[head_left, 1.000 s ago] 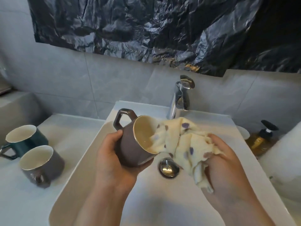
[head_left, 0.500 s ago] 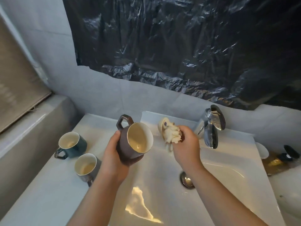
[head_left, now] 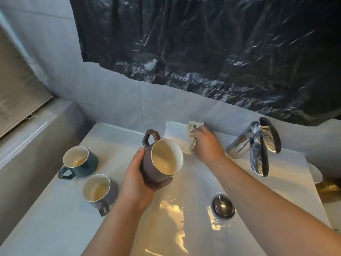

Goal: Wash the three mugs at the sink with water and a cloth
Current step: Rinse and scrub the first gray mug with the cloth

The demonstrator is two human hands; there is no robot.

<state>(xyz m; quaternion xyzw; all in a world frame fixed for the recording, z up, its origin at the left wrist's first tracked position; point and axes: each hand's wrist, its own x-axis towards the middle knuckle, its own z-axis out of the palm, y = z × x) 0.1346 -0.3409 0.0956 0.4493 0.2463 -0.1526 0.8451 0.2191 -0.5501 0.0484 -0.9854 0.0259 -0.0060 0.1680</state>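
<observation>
Judging by how things lie, the wash is at an early stage. One mug is in hand and two wait on the counter (head_left: 55, 218) to the left of the sink (head_left: 173, 130). The left hand (head_left: 137, 180) has its grip wrapped round the body of the brown mug (head_left: 147, 167). It holds the mug tilted above the basin, mouth turned up and to the right, angular handle pointing away. The mug's cream inside looks smooth and free of marks, so it seems wiped, though a rinse may be left. The right hand (head_left: 206, 143) has its grip closed on the bunched cloth (head_left: 193, 126) and presses it onto the sink's back rim, against the wall and left of the tap (head_left: 256, 145). No water shows at the spout.

The teal mug (head_left: 90, 163) and the grey mug (head_left: 97, 189) stand upright near each other. Each has a brownish patch at the bottom, which suggests they are unwashed.

All three mugs are glazed ceramic, dark outside and pale cream inside, with a thin bright rim and a faceted, many-sided handle. The cloth is soft, pale and crumpled. The basin is glossy white and throws back warm light in streaks. The tap and the drain plug (head_left: 223, 206) are polished metal, mirror-bright and rounded. The counter is matt and pale. Crinkled black plastic sheeting (head_left: 203, 52) hangs over the grey wall tiles.
</observation>
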